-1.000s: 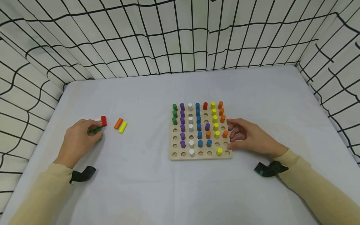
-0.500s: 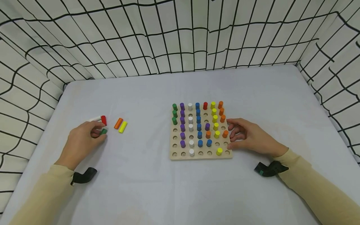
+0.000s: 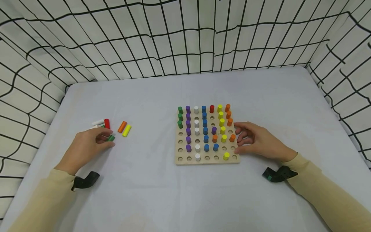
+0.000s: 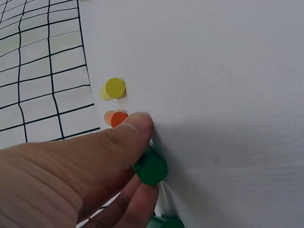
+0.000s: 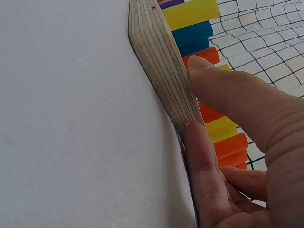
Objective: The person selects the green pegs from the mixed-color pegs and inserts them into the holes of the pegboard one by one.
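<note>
The pegboard sat on the table, the right hand touching its right side. Well to its left, the left hand held a peg; loose pegs lay just behind. Wire mesh stood behind the table.

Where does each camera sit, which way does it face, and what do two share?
Head: worn on the head, facing forward and down at the white tabletop and peg board; left hand, right hand and beige sleeves show.
Left wrist: on that wrist, facing the green peg pinched by the left hand, partly in view.
Right wrist: on that wrist, facing the peg board's edge; the right hand touching it shows in part.
Shared: head and left wrist both show the loose yellow peg and orange peg.
</note>
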Demonstrator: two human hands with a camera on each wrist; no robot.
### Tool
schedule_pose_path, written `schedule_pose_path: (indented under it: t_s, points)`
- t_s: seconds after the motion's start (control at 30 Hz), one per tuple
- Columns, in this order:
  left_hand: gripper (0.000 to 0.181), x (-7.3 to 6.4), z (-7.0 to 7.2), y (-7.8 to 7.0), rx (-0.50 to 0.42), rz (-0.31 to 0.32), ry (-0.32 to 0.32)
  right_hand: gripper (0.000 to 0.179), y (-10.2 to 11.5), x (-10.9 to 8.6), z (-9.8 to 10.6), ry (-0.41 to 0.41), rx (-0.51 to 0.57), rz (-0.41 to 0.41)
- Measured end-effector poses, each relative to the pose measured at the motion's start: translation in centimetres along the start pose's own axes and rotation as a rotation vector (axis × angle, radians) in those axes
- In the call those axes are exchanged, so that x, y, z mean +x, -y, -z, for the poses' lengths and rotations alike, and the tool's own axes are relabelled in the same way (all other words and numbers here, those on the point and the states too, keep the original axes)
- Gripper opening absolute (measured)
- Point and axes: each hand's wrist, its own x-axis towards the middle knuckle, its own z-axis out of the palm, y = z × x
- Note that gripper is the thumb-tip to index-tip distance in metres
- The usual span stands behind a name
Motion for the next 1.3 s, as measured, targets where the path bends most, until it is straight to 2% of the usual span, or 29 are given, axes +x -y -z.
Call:
schedule_pose_path:
  t_s: [0.13, 0.37, 0.67, 0.83, 1.03, 1.3]
  points:
    - [0.05, 0.1, 0.1, -0.1, -0.001, 0.014, 0.046, 0.094, 0.0, 0.0, 0.0, 0.002, -0.001, 0.001]
    - [0.053, 0.3, 0.0, 0.0, 0.001, 0.004, 0.104, 0.094, 0.0, 0.0, 0.1, 0.004, -0.002, 0.012]
    - [0.046, 0.2, -0.1, -0.3, -0.037, -0.045, 0.104, 0.092, 0.0, -0.2, 0.1, 0.001, -0.001, 0.016]
    - [0.04, -0.1, -0.3, -0.8, -0.123, -0.08, 0.093, 0.09, 0.1, -0.2, 0.2, 0.002, 0.012, 0.03]
    - [0.041, 0.0, -1.0, -1.6, -0.242, -0.123, 0.118, 0.09, 0.4, -0.3, 0.3, 0.004, 0.03, 0.029]
    - [0.037, 0.2, -1.8, -2.4, -0.307, -0.064, 0.213, 0.09, 0.4, -0.3, 0.2, -0.001, 0.026, 0.031]
